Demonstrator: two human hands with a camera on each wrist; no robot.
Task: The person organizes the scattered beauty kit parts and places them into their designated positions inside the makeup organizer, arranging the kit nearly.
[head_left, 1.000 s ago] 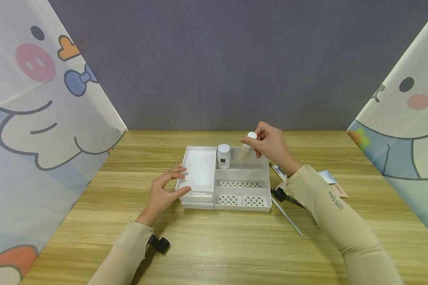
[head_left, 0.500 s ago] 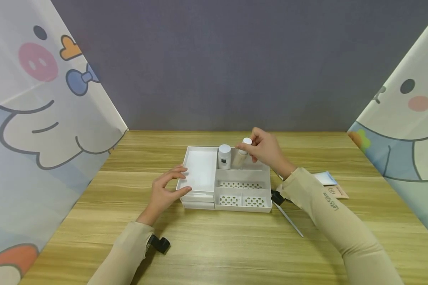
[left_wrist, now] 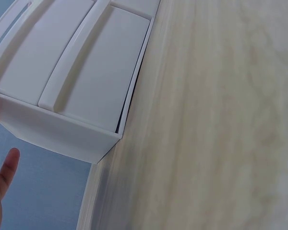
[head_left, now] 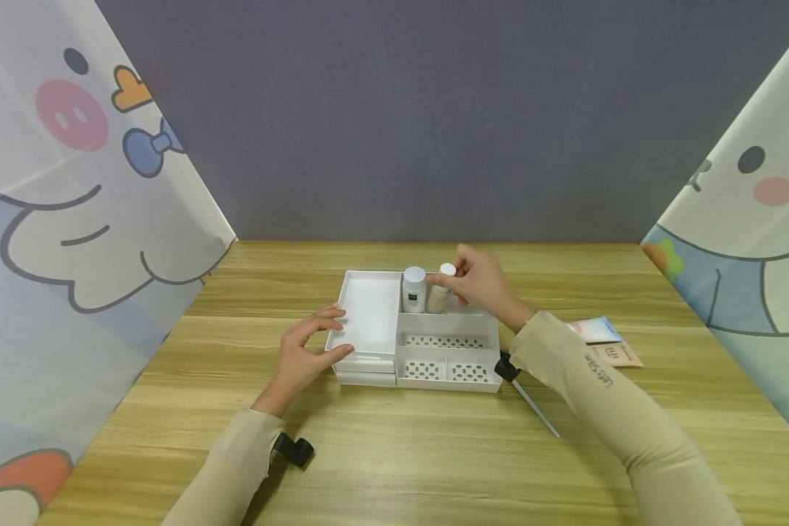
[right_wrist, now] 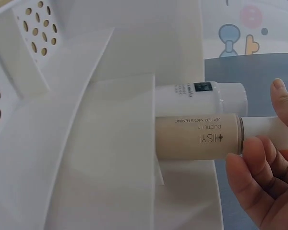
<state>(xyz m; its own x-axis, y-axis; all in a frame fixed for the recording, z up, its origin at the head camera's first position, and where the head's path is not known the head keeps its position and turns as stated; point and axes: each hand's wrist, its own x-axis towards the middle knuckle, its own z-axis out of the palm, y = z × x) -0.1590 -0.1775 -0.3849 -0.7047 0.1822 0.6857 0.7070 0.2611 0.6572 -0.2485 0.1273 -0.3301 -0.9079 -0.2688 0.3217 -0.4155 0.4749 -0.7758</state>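
Note:
My right hand (head_left: 485, 283) pinches the white cap of a beige liquid foundation bottle (head_left: 437, 301). In the right wrist view, the lettered foundation bottle (right_wrist: 197, 139) has its lower end hidden behind a compartment wall. A white capped bottle (head_left: 413, 291) stands upright on its left in the same back compartment. Both are in a white desktop organizer (head_left: 447, 324) with a flat tray top at left and perforated compartments at right. My left hand (head_left: 302, 356) is at the organizer's left side, fingers spread and thumb along the front edge. Two drawers (left_wrist: 101, 67) face the left wrist view, both closed.
To the right on the wooden table (head_left: 408, 453) lie a white and blue tube (head_left: 597, 330) and a beige flat packet (head_left: 621, 355), partly behind the right sleeve. A thin light stick (head_left: 536, 410) lies by the organizer's right front corner. A grey wall rises behind.
My right hand has moved left and down with the foundation bottle, which now stands straighter and lower, close beside the white bottle. The left hand keeps its place.

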